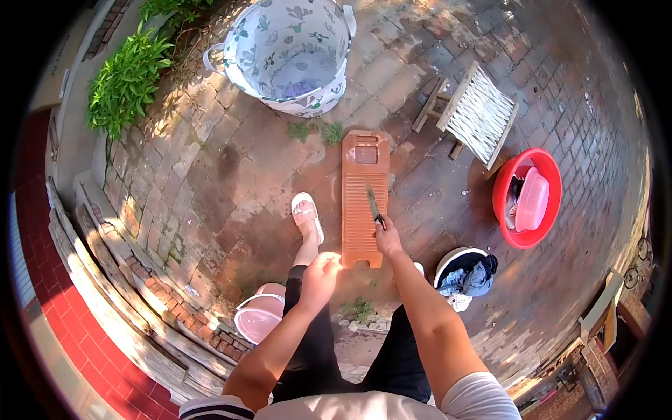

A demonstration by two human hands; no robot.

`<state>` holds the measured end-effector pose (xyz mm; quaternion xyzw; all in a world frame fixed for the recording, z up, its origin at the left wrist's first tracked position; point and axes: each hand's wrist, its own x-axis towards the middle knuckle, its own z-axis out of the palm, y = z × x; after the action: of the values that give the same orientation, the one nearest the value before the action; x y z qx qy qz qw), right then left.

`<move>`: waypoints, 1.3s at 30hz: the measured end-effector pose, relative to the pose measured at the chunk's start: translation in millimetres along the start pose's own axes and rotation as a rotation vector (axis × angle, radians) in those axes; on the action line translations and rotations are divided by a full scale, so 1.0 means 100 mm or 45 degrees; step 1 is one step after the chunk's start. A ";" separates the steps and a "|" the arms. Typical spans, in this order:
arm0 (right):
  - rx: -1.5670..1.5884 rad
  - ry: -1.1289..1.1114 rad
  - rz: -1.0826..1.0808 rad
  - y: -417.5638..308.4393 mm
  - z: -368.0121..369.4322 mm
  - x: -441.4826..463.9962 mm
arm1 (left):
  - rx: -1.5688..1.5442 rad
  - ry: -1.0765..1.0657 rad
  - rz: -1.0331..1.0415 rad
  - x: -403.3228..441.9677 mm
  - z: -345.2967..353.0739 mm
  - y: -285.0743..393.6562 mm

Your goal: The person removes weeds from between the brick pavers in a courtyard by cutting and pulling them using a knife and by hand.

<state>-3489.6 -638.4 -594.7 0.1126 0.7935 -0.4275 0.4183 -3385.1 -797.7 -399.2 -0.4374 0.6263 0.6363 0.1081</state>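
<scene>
"Where was the knife (373,203)?"

"In my right hand (388,236), fingers wrapped round its handle, blade over the board's (355,210) ribs and pointing away!"

"And the left hand (319,278)?"

"Right by the board's near corner, fingers bent. From my seat I couldn't tell whether they gripped it."

"How did the board sit?"

"Lengthwise ahead, over the paving (269,164), near end between the hands. Flat or tilted? I couldn't tell."

"How did they look to handle?"

"The knife looked light and stiff, safe only by its handle. The board looked like rigid plastic, light enough for one hand, perhaps slippery if wet. I judged its far-end slot (367,139) the best hold, or a side edge well clear of the blade."
</scene>
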 end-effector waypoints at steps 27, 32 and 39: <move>-0.210 0.066 -0.030 -0.21 1.91 2.75 | -0.812 0.230 -0.487 2.18 -0.08 -0.76; -0.274 0.003 0.036 -0.31 1.85 2.73 | -0.655 0.196 -0.532 2.30 -0.16 -0.85; 0.163 -0.335 0.504 -0.77 1.68 2.80 | -0.338 0.083 -0.593 3.17 0.14 -1.30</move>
<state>-3610.5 -864.9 -810.5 0.2354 0.6659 -0.3976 0.5857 -3490.3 -890.8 -712.1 -0.6003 0.4230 0.6563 0.1731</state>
